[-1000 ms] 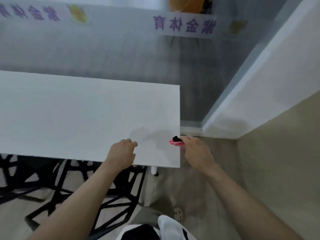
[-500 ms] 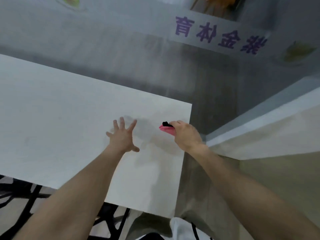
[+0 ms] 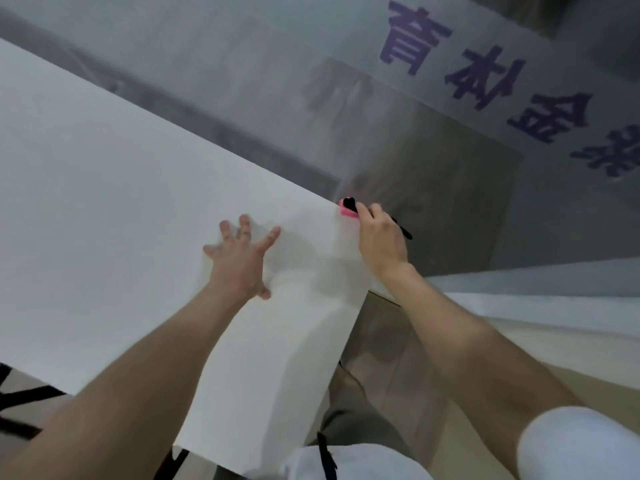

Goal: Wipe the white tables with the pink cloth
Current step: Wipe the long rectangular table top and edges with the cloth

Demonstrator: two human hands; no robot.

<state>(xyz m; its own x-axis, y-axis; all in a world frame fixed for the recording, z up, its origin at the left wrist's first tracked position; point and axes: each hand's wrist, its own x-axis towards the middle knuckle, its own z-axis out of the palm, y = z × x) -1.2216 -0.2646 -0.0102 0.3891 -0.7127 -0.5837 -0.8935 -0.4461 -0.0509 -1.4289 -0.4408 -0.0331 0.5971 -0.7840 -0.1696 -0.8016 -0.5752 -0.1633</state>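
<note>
A white table (image 3: pixel 104 237) fills the left and middle of the head view, its far right corner near the centre. My right hand (image 3: pixel 379 237) is shut on the pink cloth (image 3: pixel 347 210), which pokes out past my fingers at that far right corner with a black part on top. A thin black piece sticks out behind the hand. My left hand (image 3: pixel 240 258) lies flat on the tabletop with fingers spread, a short way left of the cloth, and holds nothing.
A grey frosted glass wall (image 3: pixel 415 109) with purple characters (image 3: pixel 485 84) runs behind the table. A white ledge (image 3: pixel 540 296) stands to the right, with a narrow strip of floor (image 3: pixel 391 368) between it and the table. Black chair frames (image 3: pixel 20 410) show under the near edge.
My right hand has slid the pink cloth along the right edge from the near side to the far corner. My left hand has opened flat and moved farther onto the table. The view has tilted.
</note>
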